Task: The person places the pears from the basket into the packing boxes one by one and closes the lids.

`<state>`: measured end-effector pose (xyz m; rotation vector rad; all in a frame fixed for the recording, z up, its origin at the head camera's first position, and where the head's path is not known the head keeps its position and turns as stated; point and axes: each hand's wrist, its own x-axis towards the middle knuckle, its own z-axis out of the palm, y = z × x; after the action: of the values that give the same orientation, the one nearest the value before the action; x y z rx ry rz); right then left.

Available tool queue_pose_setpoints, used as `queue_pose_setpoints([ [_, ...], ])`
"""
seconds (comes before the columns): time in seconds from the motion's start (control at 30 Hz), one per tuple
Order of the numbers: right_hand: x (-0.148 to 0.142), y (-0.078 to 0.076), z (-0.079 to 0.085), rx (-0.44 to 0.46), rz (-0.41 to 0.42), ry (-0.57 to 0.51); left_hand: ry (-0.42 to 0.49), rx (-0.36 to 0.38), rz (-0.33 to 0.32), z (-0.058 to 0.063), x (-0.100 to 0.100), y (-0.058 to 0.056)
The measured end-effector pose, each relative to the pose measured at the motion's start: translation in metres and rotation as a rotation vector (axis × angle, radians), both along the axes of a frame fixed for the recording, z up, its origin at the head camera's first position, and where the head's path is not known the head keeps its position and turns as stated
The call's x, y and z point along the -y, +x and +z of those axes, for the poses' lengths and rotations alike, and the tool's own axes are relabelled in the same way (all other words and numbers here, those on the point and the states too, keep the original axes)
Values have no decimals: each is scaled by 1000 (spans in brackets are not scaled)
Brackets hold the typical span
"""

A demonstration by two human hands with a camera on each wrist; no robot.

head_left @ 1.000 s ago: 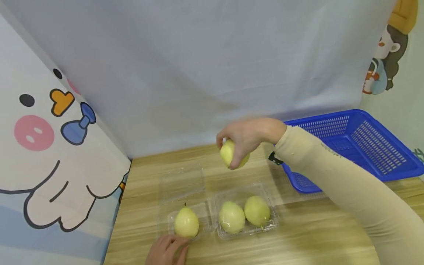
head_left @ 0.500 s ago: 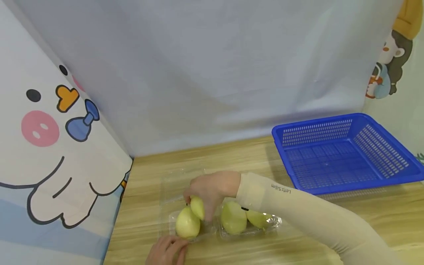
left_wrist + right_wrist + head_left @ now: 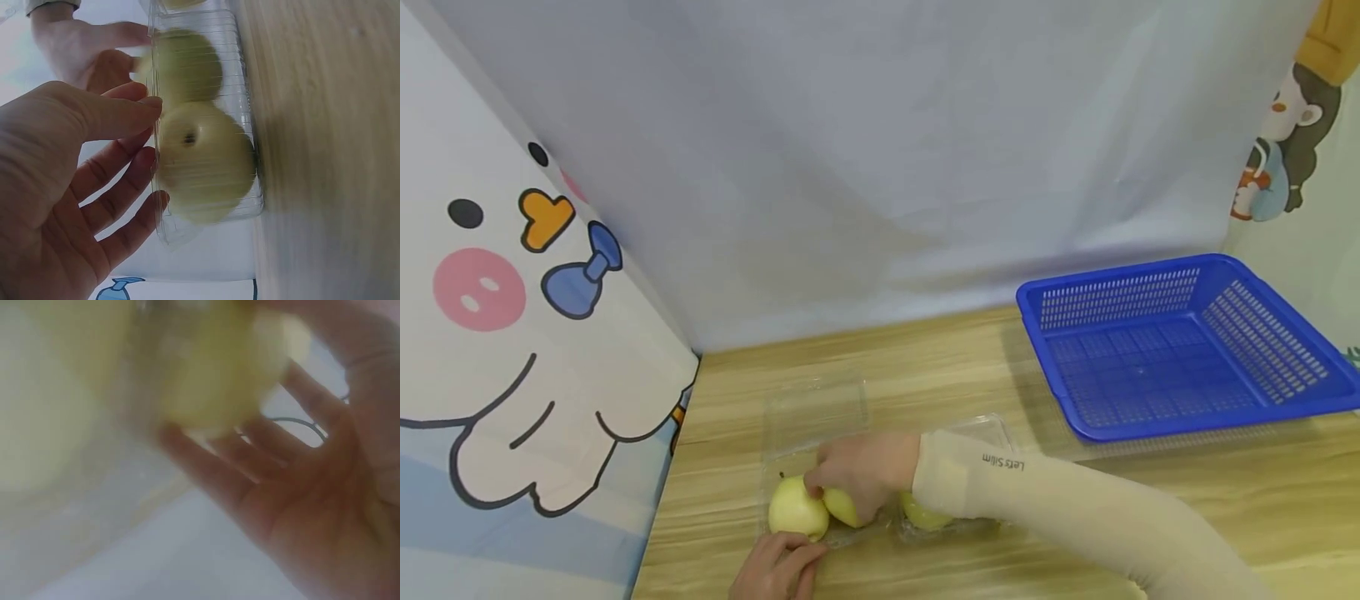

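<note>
My right hand (image 3: pixel 868 468) grips a yellow-green pear (image 3: pixel 842 507) low in the left clear plastic clamshell box (image 3: pixel 240 56). Beside it in that box lies another pear (image 3: pixel 797 507), its stem toward the back left. My left hand (image 3: pixel 775 568) pinches the box's near rim; in the left wrist view the thumb and fingertips sit along that rim (image 3: pixel 156 181). The box's lid (image 3: pixel 816 412) lies folded open behind. The right wrist view is blurred, with curled fingers around the held pear (image 3: pixel 219 375).
Just right stands a second clear box (image 3: pixel 996 427) with a pear (image 3: pixel 925 512) in it, partly hidden by my right sleeve (image 3: pixel 1037 483). A blue perforated basket (image 3: pixel 1052 367) stands at the back right of the wooden table (image 3: pixel 925 358). A pale cloth (image 3: pixel 880 167) hangs behind.
My right hand has carried its pear from above the table leftward and down into the left box. The pear there has shifted left and tilted. My left hand stays at the rim.
</note>
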<state>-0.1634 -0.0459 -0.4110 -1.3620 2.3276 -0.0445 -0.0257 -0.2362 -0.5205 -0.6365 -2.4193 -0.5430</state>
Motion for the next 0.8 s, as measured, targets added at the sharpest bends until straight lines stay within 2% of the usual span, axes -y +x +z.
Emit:
queue_pose_setpoints([
  [0.13, 0, -1, -11, -32, 15, -19, 5, 4, -2, -2, 0, -1],
  [0.3, -2, -7, -19, 38, -9, -71, 5, 3, -5, -2, 1, -2],
  [0.43, -1, -11, -17, 67, -24, -90, -13, -1, 9, 2, 1, -4],
  [0.6, 2, -20, -1, 90, -47, -37, -27, 4, 14, 3, -1, -6],
  [0.67, 4, -29, 9, 75, -66, -22, -26, 8, 22, 2, 0, -4],
  [0.8, 6, -56, 28, 83, -153, -35, -29, 25, 11, 0, 3, 0],
])
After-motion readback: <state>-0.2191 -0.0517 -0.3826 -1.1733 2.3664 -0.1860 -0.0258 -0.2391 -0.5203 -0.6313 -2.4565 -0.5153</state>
